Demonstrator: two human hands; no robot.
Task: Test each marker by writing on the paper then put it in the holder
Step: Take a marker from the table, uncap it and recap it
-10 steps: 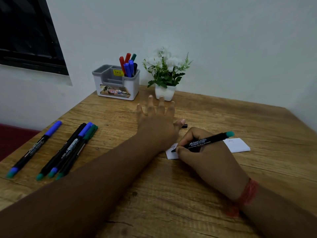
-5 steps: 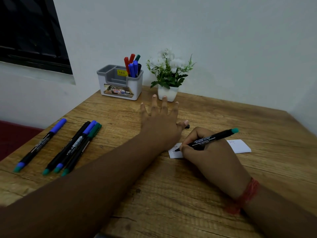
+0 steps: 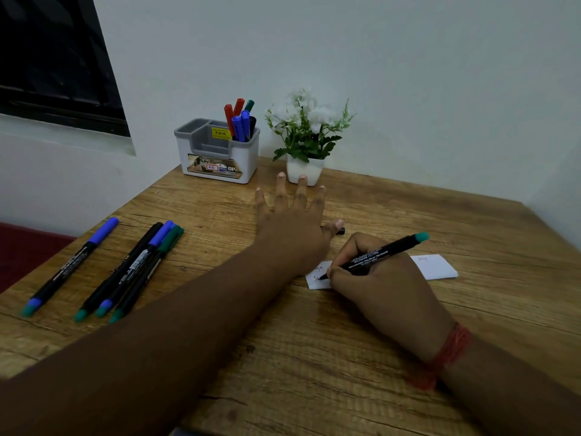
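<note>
My right hand (image 3: 382, 287) grips a black marker (image 3: 386, 251) with a teal end, its tip touching the white paper slip (image 3: 435, 266) near the slip's left end, where small handwriting shows. My left hand (image 3: 292, 225) lies flat on the table with fingers spread, its heel on the paper's left corner. A black marker cap (image 3: 341, 230) lies by my left thumb. Several capped markers (image 3: 125, 272) lie in a row on the left of the table. The white and grey holder (image 3: 217, 152) at the back holds red, blue and green markers.
A white pot of artificial white flowers (image 3: 306, 143) stands right of the holder against the wall. The wooden table (image 3: 314, 357) ends at the left over a red floor. A dark window is at the upper left.
The marker tip has moved slightly along the paper as my right hand writes. My left hand stays flat on the table. The view has shifted a little.
</note>
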